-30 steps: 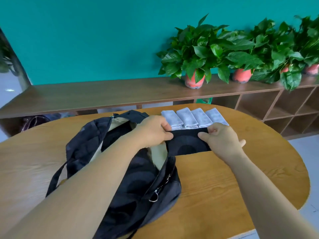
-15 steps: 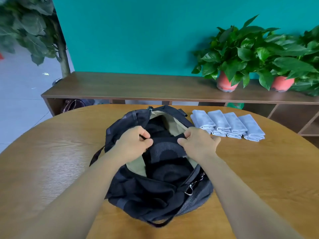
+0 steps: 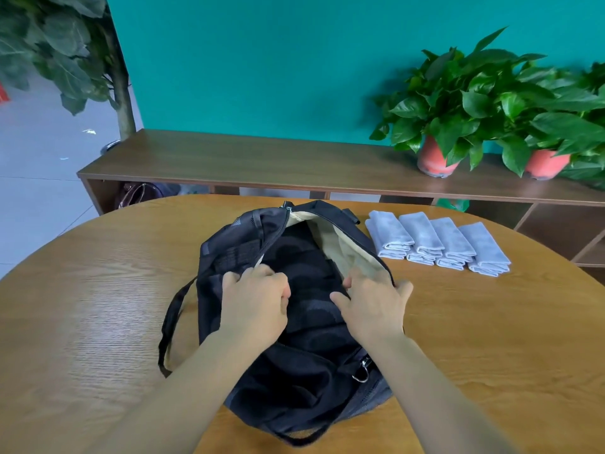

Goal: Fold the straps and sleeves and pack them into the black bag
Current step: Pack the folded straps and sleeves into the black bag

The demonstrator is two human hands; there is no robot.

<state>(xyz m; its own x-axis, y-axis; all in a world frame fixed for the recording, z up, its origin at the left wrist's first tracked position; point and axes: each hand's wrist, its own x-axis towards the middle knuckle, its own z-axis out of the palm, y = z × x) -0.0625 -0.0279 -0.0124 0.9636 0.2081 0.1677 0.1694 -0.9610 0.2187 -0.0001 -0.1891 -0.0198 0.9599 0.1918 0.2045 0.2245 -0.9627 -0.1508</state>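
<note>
Wood table [image 3: 98, 306]: packing step. L hand [image 3: 253, 299] clutches dark cloth [image 3: 311, 273] inside black bag [image 3: 294, 388]; R hand [image 3: 373, 304] flat, pressing it. Next: reach grey folded pieces [image 3: 438, 240].

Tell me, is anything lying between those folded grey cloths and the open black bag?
Nothing visible. The folded grey cloths lie on the table just right of the black bag, whose mouth gapes open. Only the left hand and right hand occupy it.
</note>
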